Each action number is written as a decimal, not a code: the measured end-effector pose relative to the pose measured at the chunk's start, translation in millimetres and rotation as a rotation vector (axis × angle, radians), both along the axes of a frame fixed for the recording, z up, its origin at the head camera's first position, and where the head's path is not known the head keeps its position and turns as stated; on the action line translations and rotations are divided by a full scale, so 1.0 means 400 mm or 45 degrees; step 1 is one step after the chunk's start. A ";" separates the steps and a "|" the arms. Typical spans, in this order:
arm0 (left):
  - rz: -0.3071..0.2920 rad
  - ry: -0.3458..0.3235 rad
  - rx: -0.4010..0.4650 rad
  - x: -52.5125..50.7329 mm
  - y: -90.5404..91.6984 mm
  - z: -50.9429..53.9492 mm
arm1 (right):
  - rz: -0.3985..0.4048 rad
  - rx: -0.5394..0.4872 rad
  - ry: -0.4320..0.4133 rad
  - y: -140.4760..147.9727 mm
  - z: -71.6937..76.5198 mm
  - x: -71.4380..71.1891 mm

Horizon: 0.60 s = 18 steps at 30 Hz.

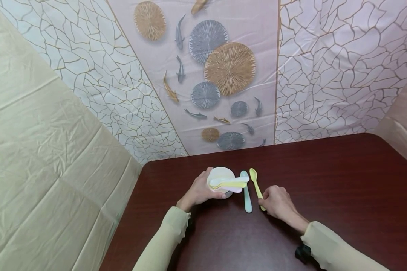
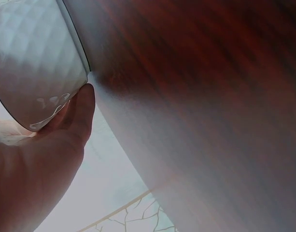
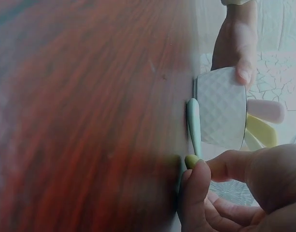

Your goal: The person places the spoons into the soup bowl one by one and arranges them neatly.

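Observation:
The left hand holds a white cup around its side; in the left wrist view the cup shows a quilted surface. Several spoons lean in the cup, their handles over its right rim: pale mint, yellow and pink. A mint spoon lies on the table just right of the cup. Beside it is a yellow spoon, its handle end pinched between thumb and fingers of the right hand. In the right wrist view the yellow tip shows at the fingertips.
The dark red-brown table extends around both hands. Behind it hangs a patterned cloth with discs and fish, and a cream quilted cover stands at the left.

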<state>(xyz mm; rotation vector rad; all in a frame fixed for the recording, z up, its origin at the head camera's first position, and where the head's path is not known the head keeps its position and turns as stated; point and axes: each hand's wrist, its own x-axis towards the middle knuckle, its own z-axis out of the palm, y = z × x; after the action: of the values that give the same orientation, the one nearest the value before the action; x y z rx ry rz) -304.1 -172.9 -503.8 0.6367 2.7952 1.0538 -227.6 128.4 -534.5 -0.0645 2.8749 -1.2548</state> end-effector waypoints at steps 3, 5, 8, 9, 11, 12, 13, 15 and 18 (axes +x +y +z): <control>0.000 0.003 -0.002 -0.001 0.001 0.000 | -0.009 -0.011 -0.027 0.003 -0.002 -0.002; 0.002 -0.002 -0.009 -0.001 0.001 0.001 | -0.014 -0.010 -0.048 0.006 -0.008 -0.006; 0.002 -0.005 -0.021 -0.003 0.000 0.002 | -0.022 -0.004 -0.059 0.009 -0.016 -0.008; 0.002 -0.007 -0.021 -0.003 0.000 0.002 | -0.022 -0.016 -0.060 0.007 -0.007 -0.003; 0.000 -0.008 -0.019 -0.004 0.000 0.002 | -0.037 -0.020 -0.066 0.002 0.017 0.010; 0.000 -0.007 -0.020 -0.004 -0.001 0.001 | -0.036 -0.023 -0.059 0.000 0.030 0.018; -0.001 -0.009 -0.018 -0.004 -0.001 0.001 | -0.041 -0.029 -0.057 -0.003 0.049 0.028; -0.001 -0.008 -0.016 -0.003 -0.001 0.000 | -0.052 -0.009 -0.046 -0.006 0.073 0.040; 0.000 -0.012 -0.017 -0.003 -0.001 -0.001 | -0.070 0.015 -0.035 -0.005 0.088 0.049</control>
<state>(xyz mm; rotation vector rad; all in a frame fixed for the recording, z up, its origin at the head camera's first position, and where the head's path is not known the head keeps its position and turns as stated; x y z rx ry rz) -305.2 -173.2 -504.3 0.6287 2.7921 1.0348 -208.2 126.5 -499.2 0.0315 2.8793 -1.2374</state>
